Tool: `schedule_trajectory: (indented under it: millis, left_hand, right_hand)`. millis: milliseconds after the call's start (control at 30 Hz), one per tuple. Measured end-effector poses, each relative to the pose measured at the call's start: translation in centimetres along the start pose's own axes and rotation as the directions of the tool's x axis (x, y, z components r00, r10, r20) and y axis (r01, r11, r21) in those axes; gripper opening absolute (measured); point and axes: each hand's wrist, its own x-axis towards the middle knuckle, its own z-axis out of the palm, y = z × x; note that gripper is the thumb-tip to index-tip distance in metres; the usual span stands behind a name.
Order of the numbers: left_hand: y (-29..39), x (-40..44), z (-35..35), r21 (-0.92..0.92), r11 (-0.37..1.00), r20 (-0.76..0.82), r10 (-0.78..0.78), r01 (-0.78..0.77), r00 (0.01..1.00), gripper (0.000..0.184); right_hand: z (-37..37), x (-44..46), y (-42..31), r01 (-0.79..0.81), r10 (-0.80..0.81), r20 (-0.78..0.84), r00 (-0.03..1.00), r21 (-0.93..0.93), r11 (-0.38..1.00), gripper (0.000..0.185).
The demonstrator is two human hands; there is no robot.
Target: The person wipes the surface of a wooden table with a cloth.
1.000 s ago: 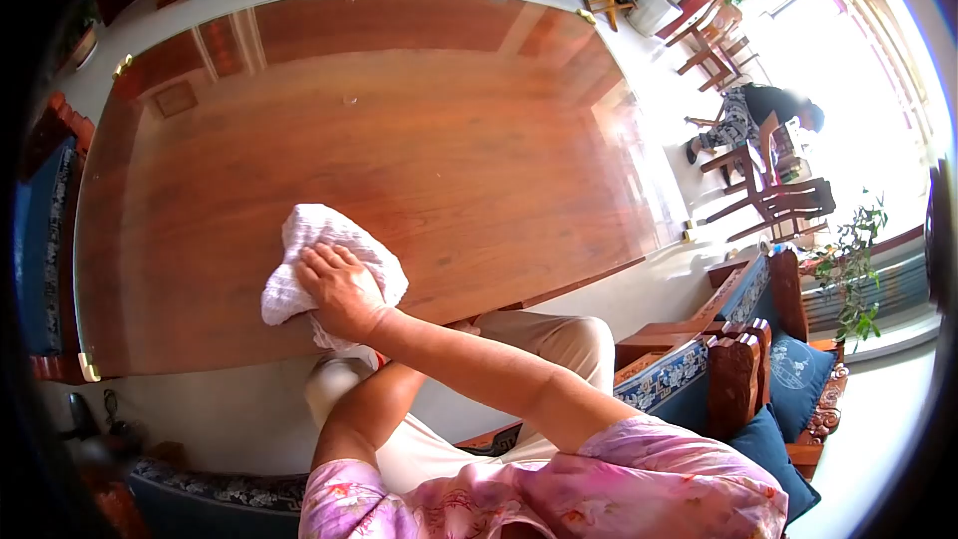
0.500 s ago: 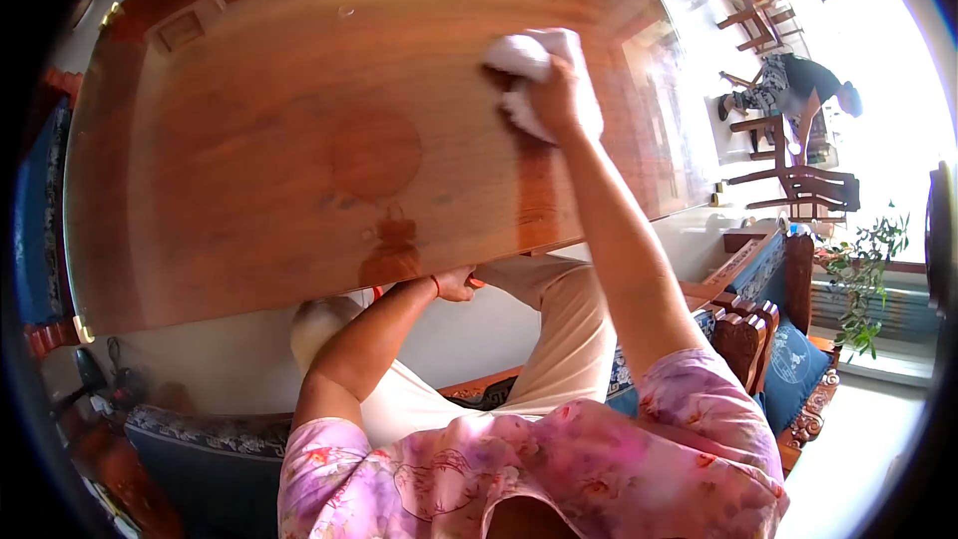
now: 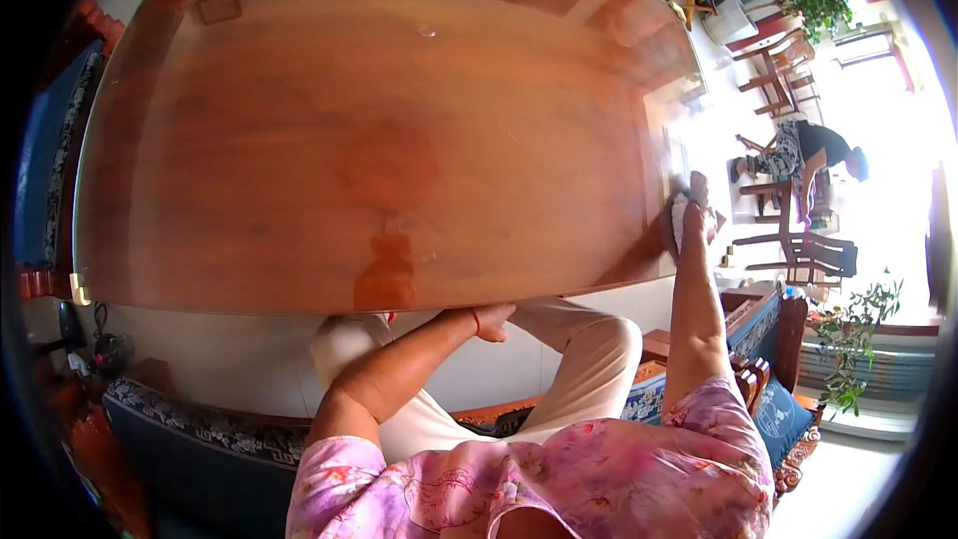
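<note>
My right hand (image 3: 705, 222) is at the right edge of the glossy brown table (image 3: 479, 140), closed on a white cloth (image 3: 681, 220). The cloth is bunched between the hand and the tabletop, and bright glare washes out part of this edge. My left hand (image 3: 493, 321) is low against the table's near edge, above my lap, with a red band on the wrist. Its fingers are mostly hidden, so its grip does not show.
Blue cushioned seating (image 3: 200, 439) runs along the near side, and a blue cushion (image 3: 781, 417) lies at the right. Beyond the table's right end, another person (image 3: 813, 150) bends near wooden chairs (image 3: 798, 255). A leafy plant (image 3: 858, 334) stands by the bright window.
My right hand has carried the cloth from the upper middle of the tabletop to its right edge. My left hand stays by the near edge. The view has shifted slightly.
</note>
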Motion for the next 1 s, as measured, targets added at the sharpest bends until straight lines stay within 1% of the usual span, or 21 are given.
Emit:
schedule_trajectory:
  millis: [67, 100, 133, 167, 233, 267, 300, 367, 400, 533, 567, 600, 633, 667, 700, 733, 767, 800, 933, 967, 1000]
  left_hand:
    - [0.0, -0.4, -0.3, -0.039, 0.999, 0.0, -0.02, 0.02, 1.0, 0.039]
    - [0.0, -0.5, -0.4, -0.061, 0.998, -0.001, -0.031, 0.031, 1.0, 0.039]
    - [0.3, -1.1, -1.0, -0.03, 0.999, 0.013, -0.027, 0.027, 1.0, 0.04]
    - [0.3, -1.7, -1.4, -0.061, 0.998, -0.017, -0.021, 0.02, 1.0, 0.041]
    - [0.5, -2.6, -1.6, -0.125, 0.992, -0.075, -0.005, -0.005, 0.997, 0.042]
    - [0.2, -1.6, -0.3, -0.101, 0.995, -0.041, -0.015, 0.011, 0.999, 0.044]
    - [0.6, -1.6, -0.9, -0.114, 0.993, 0.006, -0.011, 0.011, 1.0, 0.044]
    - [1.2, -2.2, -2.5, -0.136, 0.991, 0.097, -0.001, 0.014, 0.995, 0.044]
    - [1.0, -2.0, -1.7, -0.206, 0.979, 0.021, 0.015, -0.01, 1.0, 0.044]
    - [0.3, -0.4, 0.4, -0.189, 0.981, -0.001, 0.046, -0.045, 0.999, 0.044]
    - [0.0, 0.1, 1.3, -0.185, 0.982, -0.005, 0.048, -0.048, 0.999, 0.045]
    - [-0.1, 0.4, 1.6, -0.183, 0.982, -0.011, 0.047, -0.048, 0.999, 0.046]
    - [0.1, -0.2, 0.6, -0.177, 0.983, 0.022, 0.048, -0.044, 0.999, 0.046]
    - [0.4, -1.1, -0.6, -0.176, 0.984, 0.056, 0.045, -0.035, 0.997, 0.047]
    - [0.8, -2.0, -1.9, -0.175, 0.984, 0.089, 0.042, -0.026, 0.995, 0.048]
    - [0.9, -2.1, -2.4, -0.181, 0.983, 0.101, 0.042, -0.023, 0.994, 0.048]
    - [0.9, -2.0, -2.3, -0.186, 0.982, 0.092, 0.045, -0.027, 0.995, 0.049]
    - [0.9, -1.7, -2.1, -0.188, 0.982, 0.075, 0.05, -0.035, 0.996, 0.049]
    - [-0.1, 0.2, 0.3, -0.17, 0.983, -0.044, 0.055, -0.062, 0.998, 0.049]
    - [-0.7, 0.9, 1.4, -0.151, 0.987, -0.09, 0.048, -0.061, 0.995, 0.049]
    - [-1.2, 1.4, 2.5, -0.126, 0.99, -0.126, 0.044, -0.06, 0.991, 0.049]
  right_hand:
    - [3.9, 3.9, -3.5, 0.143, -0.144, -0.028, 0.989, -0.019, 0.99, 0.063]
    - [7.0, 7.0, -5.1, 0.289, -0.29, -0.016, 0.957, 0.163, 0.943, 0.068]
    - [10.5, 9.5, -7.9, 0.387, -0.362, -0.17, 0.916, 0.141, 0.911, 0.07]
    - [3.9, 0.4, -14.5, 0.333, -0.322, -0.109, 0.94, 0.1, 0.938, 0.062]
    - [1.6, -3.2, -21.4, 0.495, -0.5, -0.074, 0.863, 0.328, 0.805, 0.044]
    - [2.1, -5.0, -24.7, 0.444, -0.448, -0.071, 0.891, 0.338, 0.83, 0.049]
    - [-3.5, -11.7, -27.8, 0.432, -0.45, -0.015, 0.893, 0.313, 0.846, 0.047]
    - [-3.6, -14.4, -32.6, 0.453, -0.47, 0.017, 0.883, 0.233, 0.86, 0.045]
    - [-5.6, -17.9, -34.4, 0.489, -0.504, 0.004, 0.864, 0.237, 0.84, 0.044]
    - [-4.9, -24.8, -41.3, 0.636, -0.646, -0.091, 0.758, 0.326, 0.7, 0.031]
    - [-4.9, -26.5, -43.1, 0.69, -0.697, -0.063, 0.714, 0.227, 0.687, 0.029]
    - [-2.8, -27.2, -44.8, 0.725, -0.714, -0.155, 0.682, 0.267, 0.635, 0.037]
    - [-5.8, -31.3, -45.4, 0.747, -0.744, -0.097, 0.661, 0.182, 0.64, 0.026]
    - [-6.3, -33.4, -46.1, 0.794, -0.805, -0.076, 0.588, 0.242, 0.557, 0.028]
    - [-6.5, -35.9, -47.1, 0.819, -0.82, -0.081, 0.566, 0.165, 0.549, 0.028]
    - [-8.0, -38.8, -46.9, 0.837, -0.851, -0.096, 0.516, 0.265, 0.478, 0.029]
    - [-6.9, -40.8, -47.8, 0.893, -0.887, -0.144, 0.439, 0.183, 0.412, 0.025]
    - [-7.0, -43.3, -48.3, 0.899, -0.901, -0.114, 0.418, 0.193, 0.393, 0.024]
    - [-6.9, -53.3, -47.1, 0.967, -0.939, -0.299, 0.171, 0.234, 0.102, 0.029]
    - [-8.0, -55.1, -46.7, 0.941, -0.979, -0.166, 0.12, 0.332, 0.059, 0.033]
    - [-7.9, -57.0, -46.1, 0.936, -0.966, -0.232, 0.118, 0.349, 0.031, 0.035]
